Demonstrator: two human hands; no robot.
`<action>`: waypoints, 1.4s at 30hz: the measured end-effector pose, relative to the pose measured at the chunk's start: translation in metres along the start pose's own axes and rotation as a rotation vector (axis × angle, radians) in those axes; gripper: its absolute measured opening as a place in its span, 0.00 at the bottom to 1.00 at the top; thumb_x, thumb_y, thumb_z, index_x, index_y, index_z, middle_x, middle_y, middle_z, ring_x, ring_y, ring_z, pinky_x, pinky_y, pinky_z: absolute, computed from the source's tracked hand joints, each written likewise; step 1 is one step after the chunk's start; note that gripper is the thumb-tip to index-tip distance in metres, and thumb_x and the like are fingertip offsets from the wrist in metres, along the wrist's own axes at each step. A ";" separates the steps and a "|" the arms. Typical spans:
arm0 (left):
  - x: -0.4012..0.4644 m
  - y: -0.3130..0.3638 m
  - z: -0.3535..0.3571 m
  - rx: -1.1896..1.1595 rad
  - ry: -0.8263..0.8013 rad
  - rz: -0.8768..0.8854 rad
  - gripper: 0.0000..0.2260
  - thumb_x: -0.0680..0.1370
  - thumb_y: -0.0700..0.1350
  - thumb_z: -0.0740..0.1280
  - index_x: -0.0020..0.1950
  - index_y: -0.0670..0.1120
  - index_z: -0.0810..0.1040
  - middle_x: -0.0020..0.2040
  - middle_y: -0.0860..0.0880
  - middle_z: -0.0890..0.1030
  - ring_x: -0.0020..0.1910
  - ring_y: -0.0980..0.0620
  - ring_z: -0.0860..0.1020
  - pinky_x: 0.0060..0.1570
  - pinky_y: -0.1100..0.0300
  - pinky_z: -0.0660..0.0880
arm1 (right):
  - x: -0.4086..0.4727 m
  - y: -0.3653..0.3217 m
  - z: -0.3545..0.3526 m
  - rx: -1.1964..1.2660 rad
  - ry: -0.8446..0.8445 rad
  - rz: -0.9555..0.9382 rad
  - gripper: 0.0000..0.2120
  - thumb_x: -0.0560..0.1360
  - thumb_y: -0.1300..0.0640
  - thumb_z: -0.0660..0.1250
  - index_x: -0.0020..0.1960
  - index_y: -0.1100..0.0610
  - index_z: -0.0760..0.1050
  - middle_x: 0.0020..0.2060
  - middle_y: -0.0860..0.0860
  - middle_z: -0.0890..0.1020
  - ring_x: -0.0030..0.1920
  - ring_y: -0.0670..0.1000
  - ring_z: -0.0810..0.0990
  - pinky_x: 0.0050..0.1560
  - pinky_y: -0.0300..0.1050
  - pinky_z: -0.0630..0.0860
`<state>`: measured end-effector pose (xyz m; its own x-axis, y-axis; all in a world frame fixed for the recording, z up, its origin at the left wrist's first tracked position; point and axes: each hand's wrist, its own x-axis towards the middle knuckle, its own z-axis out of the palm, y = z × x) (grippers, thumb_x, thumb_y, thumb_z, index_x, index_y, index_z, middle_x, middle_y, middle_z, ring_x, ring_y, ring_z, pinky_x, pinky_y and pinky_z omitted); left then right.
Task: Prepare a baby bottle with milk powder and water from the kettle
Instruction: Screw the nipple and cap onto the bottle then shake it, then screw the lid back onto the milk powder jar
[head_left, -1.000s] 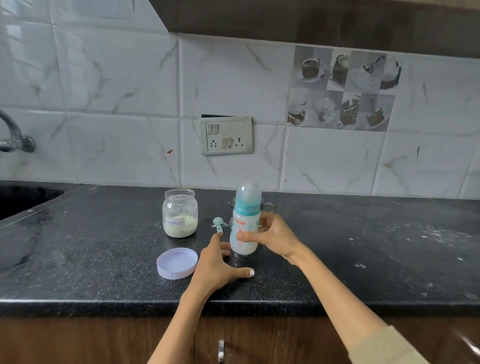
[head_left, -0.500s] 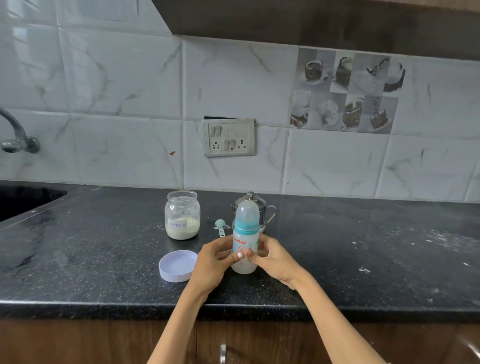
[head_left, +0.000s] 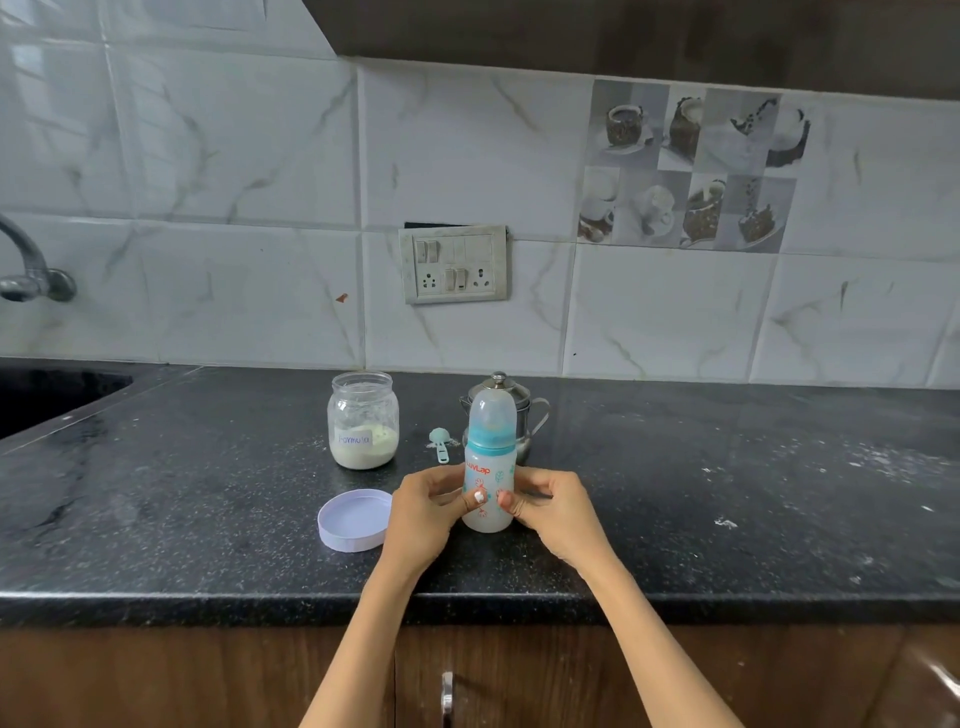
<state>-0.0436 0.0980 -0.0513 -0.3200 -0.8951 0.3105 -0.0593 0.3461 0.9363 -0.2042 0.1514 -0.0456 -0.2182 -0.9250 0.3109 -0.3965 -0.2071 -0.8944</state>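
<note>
A baby bottle (head_left: 490, 467) with a teal collar and clear cap stands upright near the middle of the black counter (head_left: 208, 519), milky white inside. My left hand (head_left: 423, 512) and my right hand (head_left: 553, 512) grip its lower body from both sides, thumbs meeting on the front. Behind the bottle stands a small steel kettle (head_left: 522, 410), partly hidden. A glass jar labelled Formula (head_left: 363, 420), lid off, holds white powder at the left. A teal scoop (head_left: 439, 441) lies between jar and kettle, with spilled powder around it.
The jar's lavender lid (head_left: 355, 519) lies upside down left of my left hand. A sink (head_left: 47, 395) and tap (head_left: 31, 270) are at the far left. A switchboard (head_left: 454, 264) is on the tiled wall. Powder specks dot the counter's right side.
My left hand moved off the counter onto the bottle, joining the right hand. The bottle came nearer to the counter's front edge and now stands held by both hands.
</note>
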 end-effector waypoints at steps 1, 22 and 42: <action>0.001 0.000 0.001 0.016 0.001 -0.002 0.16 0.72 0.39 0.73 0.59 0.44 0.80 0.56 0.49 0.83 0.56 0.54 0.80 0.59 0.56 0.76 | 0.000 0.000 -0.001 -0.010 0.002 0.005 0.20 0.72 0.59 0.71 0.64 0.57 0.76 0.60 0.51 0.80 0.61 0.47 0.77 0.55 0.38 0.76; 0.084 0.010 0.133 0.148 -0.059 -0.018 0.17 0.73 0.40 0.72 0.62 0.41 0.78 0.58 0.44 0.81 0.57 0.49 0.79 0.61 0.51 0.75 | 0.054 0.027 -0.114 -0.103 0.116 0.221 0.21 0.72 0.64 0.70 0.65 0.61 0.74 0.62 0.55 0.79 0.63 0.55 0.77 0.56 0.48 0.77; 0.039 0.029 0.100 0.162 0.054 0.027 0.26 0.73 0.40 0.72 0.69 0.39 0.71 0.66 0.44 0.76 0.65 0.48 0.74 0.66 0.53 0.71 | 0.023 0.025 -0.096 0.025 0.270 0.192 0.26 0.67 0.68 0.73 0.64 0.64 0.74 0.61 0.58 0.78 0.61 0.54 0.78 0.54 0.39 0.74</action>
<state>-0.1523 0.1008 -0.0287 -0.2728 -0.8972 0.3473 -0.2044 0.4068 0.8903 -0.3052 0.1552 -0.0295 -0.5163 -0.8311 0.2067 -0.3036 -0.0480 -0.9516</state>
